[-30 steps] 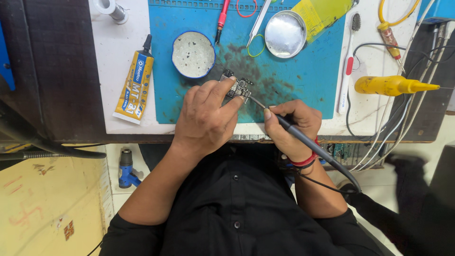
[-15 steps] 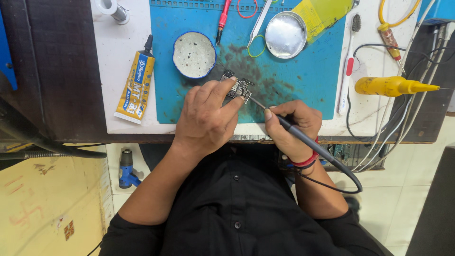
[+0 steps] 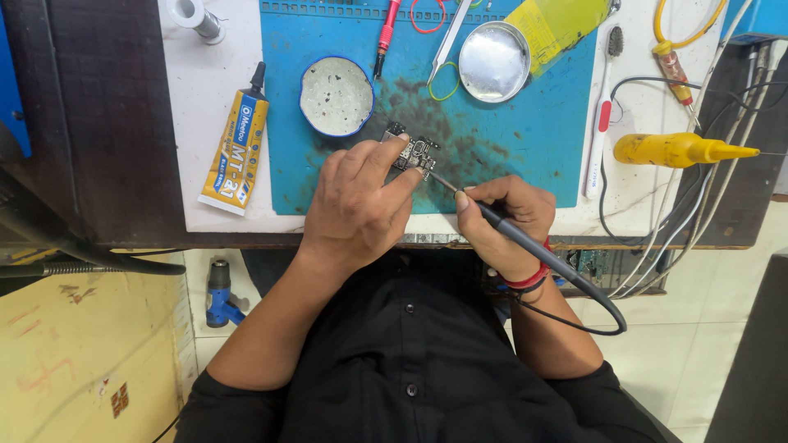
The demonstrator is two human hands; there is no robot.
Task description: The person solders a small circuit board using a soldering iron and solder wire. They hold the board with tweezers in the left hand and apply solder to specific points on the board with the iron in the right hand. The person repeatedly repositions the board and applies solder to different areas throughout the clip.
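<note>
My left hand (image 3: 359, 201) pins a small dark circuit board (image 3: 415, 152) against the blue work mat (image 3: 525, 139) with thumb and fingertips. In my right hand (image 3: 507, 221) is a black soldering iron (image 3: 492, 217), held like a pen. Its thin metal tip reaches the board's right edge. The iron's black cable (image 3: 591, 316) loops down past my wrist and off the table's front edge.
A round blue-rimmed tin (image 3: 336, 96) sits just beyond my left hand. A yellow glue tube (image 3: 235, 148) lies to the left. A shiny round lid (image 3: 494, 61), tweezers (image 3: 447, 41), a toothbrush (image 3: 601, 123), a yellow nozzle bottle (image 3: 677, 150) and several cables (image 3: 714, 180) crowd the right.
</note>
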